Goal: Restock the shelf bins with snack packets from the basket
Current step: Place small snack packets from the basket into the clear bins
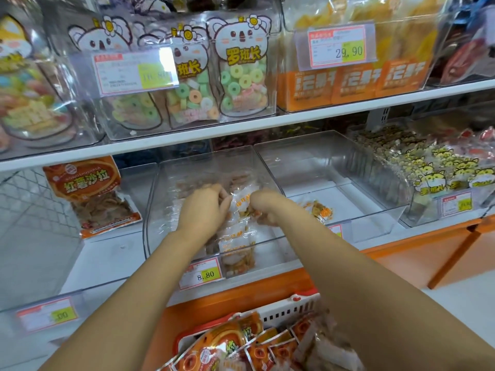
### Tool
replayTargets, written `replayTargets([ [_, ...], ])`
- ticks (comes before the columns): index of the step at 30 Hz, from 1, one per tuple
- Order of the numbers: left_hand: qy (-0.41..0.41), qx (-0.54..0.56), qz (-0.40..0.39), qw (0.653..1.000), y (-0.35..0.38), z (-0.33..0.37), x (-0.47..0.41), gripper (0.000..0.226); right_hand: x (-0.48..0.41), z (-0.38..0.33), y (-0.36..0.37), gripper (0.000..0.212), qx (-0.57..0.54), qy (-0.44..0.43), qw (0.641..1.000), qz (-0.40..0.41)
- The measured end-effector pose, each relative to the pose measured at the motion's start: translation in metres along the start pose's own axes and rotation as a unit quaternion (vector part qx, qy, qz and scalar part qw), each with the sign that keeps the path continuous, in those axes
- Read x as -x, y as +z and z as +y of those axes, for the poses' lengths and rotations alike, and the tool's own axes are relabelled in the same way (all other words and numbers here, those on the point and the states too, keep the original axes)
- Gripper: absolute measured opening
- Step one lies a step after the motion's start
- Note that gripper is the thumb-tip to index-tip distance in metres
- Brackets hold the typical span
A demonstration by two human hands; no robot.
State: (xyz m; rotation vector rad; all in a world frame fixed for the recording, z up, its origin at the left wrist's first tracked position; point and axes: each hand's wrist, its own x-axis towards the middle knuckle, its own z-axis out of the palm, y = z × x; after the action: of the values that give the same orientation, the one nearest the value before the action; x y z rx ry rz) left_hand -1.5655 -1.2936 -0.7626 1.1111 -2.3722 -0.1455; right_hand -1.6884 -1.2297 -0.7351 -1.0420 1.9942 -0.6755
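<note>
Nearest, the basket [294,310] showed a white slotted plastic rim with a red handle. It was heaped with glossy orange packets [227,341], too overlapped to count. Two bare forearms reached up from it into the middle bin [158,210], a clear, hard-plastic trough with rounded corners and one price tag [202,274] reading 8.80 on its front. Inside, the left hand [205,207] had its fingers bent round the left edge of crinkly white packets [239,207]. The right hand [265,210] curled down onto the same bundle from the other side. At least three such packets lay in a row toward the bin's front lip. In the left bin [128,180] one flat orange pouch [93,194] leaned upright, its window showing pale strips. The right bin [361,178], equally clear, held one small packet [318,210]. Beyond, above the white shelf board [241,127], stood three koala bags [241,62] of pastel ring sweets and three orange packs [356,79], all behind clear fronts.
</note>
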Motion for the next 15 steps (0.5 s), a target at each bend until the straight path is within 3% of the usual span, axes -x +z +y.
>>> replayTargets([
  [3, 0.034, 0.018, 0.025, 0.999, -0.012, 0.007, 0.031, 0.028, 0.034, -0.007, -0.011, 0.029, 0.198, -0.07, 0.976, 0.05],
  [5, 0.053, 0.016, 0.01, 0.998, -0.018, 0.014, 0.057, 0.036, 0.058, 0.0, -0.015, 0.023, 0.146, -0.117, 0.977, 0.103],
  [8, 0.084, -0.043, -0.07, 0.993, -0.021, 0.021, 0.089, 0.04, 0.086, 0.027, -0.018, 0.048, 0.185, -0.174, 0.955, 0.15],
  [12, 0.078, -0.131, -0.188, 0.97, -0.016, 0.019, 0.123, 0.032, 0.102, 0.077, -0.004, 0.043, 0.256, -0.132, 0.956, 0.048],
  [15, 0.058, -0.15, -0.199, 0.967, -0.016, 0.012, 0.14, 0.025, 0.102, 0.122, 0.014, 0.035, 0.379, -0.039, 0.924, -0.04],
])
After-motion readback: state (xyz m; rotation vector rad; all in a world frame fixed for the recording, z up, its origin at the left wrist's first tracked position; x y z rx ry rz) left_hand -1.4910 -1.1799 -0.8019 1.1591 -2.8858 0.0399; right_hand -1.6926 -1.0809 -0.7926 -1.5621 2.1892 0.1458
